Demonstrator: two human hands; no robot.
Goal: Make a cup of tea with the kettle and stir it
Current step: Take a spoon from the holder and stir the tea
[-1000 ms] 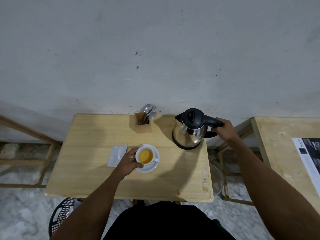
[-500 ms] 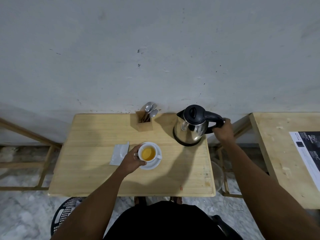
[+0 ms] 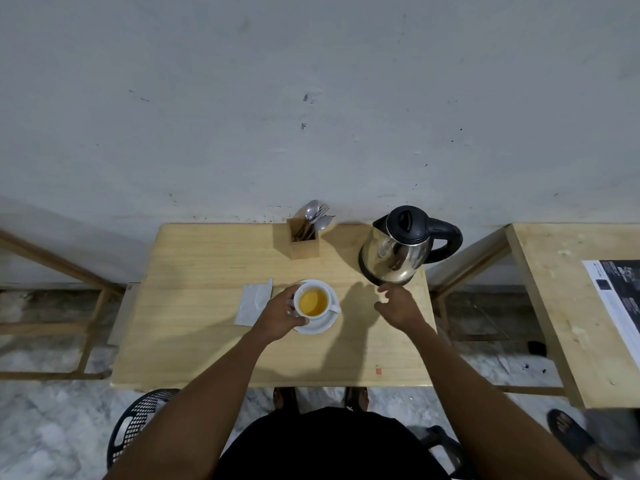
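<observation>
A white cup [image 3: 313,301] of amber tea sits on a white saucer [image 3: 323,325] at the middle of the wooden table [image 3: 207,341]. My left hand [image 3: 280,315] wraps the cup's left side. The steel kettle [image 3: 398,254] with a black lid and handle stands upright at the table's back right. My right hand [image 3: 398,304] hovers just in front of the kettle, fingers apart, holding nothing. A wooden holder [image 3: 303,239] with spoons and a fork stands at the back edge.
A white paper packet [image 3: 252,304] lies left of the saucer. A second wooden table [image 3: 554,323] with a printed sheet [image 3: 620,306] stands to the right. A black plastic stool [image 3: 138,420] is at the lower left. The grey wall runs behind the table.
My right hand has let go of the kettle's handle and moved left and toward me, in front of the kettle. The kettle stays put. My left hand still holds the cup.
</observation>
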